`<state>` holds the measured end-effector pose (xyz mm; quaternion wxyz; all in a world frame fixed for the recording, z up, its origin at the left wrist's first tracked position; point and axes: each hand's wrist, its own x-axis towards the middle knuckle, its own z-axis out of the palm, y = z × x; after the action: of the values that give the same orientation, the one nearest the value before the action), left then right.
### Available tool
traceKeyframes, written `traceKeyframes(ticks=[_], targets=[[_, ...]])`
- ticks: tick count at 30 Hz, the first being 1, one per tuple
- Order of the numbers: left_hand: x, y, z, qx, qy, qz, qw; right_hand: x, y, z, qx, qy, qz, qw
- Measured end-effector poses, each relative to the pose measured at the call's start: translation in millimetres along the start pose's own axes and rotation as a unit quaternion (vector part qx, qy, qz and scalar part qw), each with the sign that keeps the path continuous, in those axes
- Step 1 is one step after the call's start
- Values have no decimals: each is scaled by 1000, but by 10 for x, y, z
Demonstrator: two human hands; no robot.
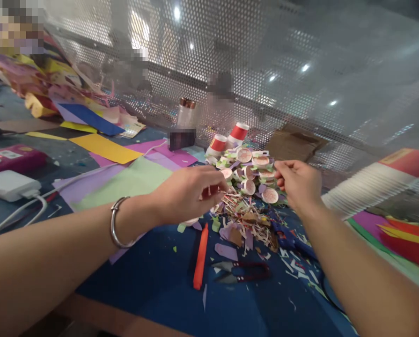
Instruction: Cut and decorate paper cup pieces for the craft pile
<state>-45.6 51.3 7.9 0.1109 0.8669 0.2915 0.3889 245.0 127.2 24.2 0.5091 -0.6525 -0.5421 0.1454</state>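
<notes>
My left hand (190, 193), with a silver bangle (116, 224) on its wrist, is closed in a pinch on a thin stick or paper strip above a heap of paper scraps (247, 220). My right hand (297, 182) is curled shut beside a pile of small paper-cup pieces (254, 175); what its fingers hold is too small to make out. Two red-and-white paper cups (228, 139) lie just behind the pile.
An orange pen (200, 257) and dark scissors (244, 272) lie on the blue table (160, 281). Coloured paper sheets (125, 180) spread to the left, with a white charger (9, 185) and cable. A stack of cups (374, 185) lies right. A perforated metal screen (265, 70) stands behind.
</notes>
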Motion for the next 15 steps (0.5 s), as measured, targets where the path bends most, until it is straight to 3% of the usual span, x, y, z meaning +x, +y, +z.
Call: traceKeyframes(ticks=[3,6,10,15], targets=[[31,-34,-54,30,1,-50,998,-358,33,-119,2,-59,-55,997],[57,-50,-117,77,-45,-92,992,-709,42,-215,-25,-128,-97,987],[64,-68,-243,131,-156,-132,970,-1008,15,-278,-64,-190,-130,971],[21,-64,-396,173,-308,-131,926,-1126,-30,-297,-106,-243,-148,953]])
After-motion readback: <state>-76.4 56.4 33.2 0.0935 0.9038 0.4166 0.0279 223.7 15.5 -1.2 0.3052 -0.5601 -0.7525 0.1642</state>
